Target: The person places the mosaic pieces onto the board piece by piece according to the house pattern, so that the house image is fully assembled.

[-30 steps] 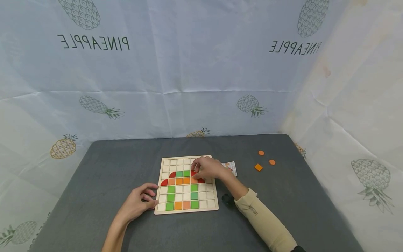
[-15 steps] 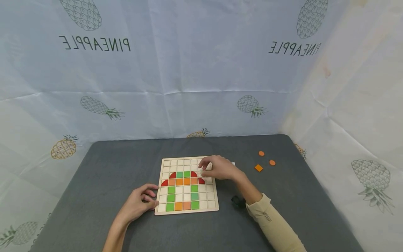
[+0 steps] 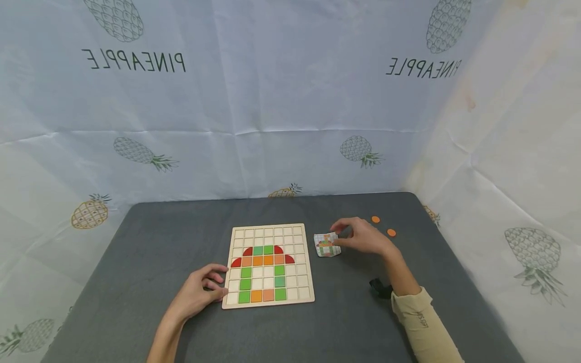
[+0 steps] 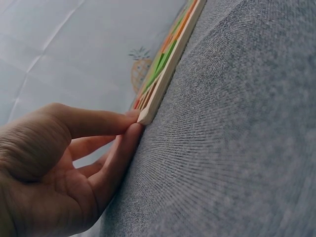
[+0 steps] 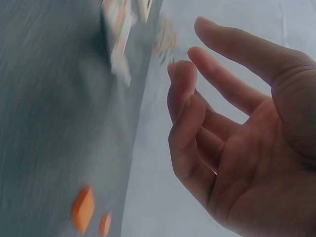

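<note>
A wooden grid board [image 3: 297, 282] lies on the table, its squares partly filled with green, orange, salmon and red tiles in a mushroom-like shape. At its left edge my left hand [image 3: 198, 292] pinches the frame near the front corner, thumb and finger meeting there in the left wrist view. My right hand [image 3: 361, 236] is in the air beyond the board's right side, fingers apart and loosely bent, holding nothing. Just left of those fingers lies a small printed pattern card [image 3: 324, 248]. An orange square tile [image 5: 83, 209] shows in the right wrist view; the hand hides it from the head view.
Two orange round tiles, one farther back [image 3: 375, 219] and one to its right [image 3: 391, 232], lie on the grey tabletop [image 3: 190, 227]. White pineapple-print cloth [image 3: 290, 101] hangs behind the table and along both sides.
My right hand has left the red tiles at the board's upper right and moved right, past the card. The card is uncovered now. My left hand has stayed at the board's edge.
</note>
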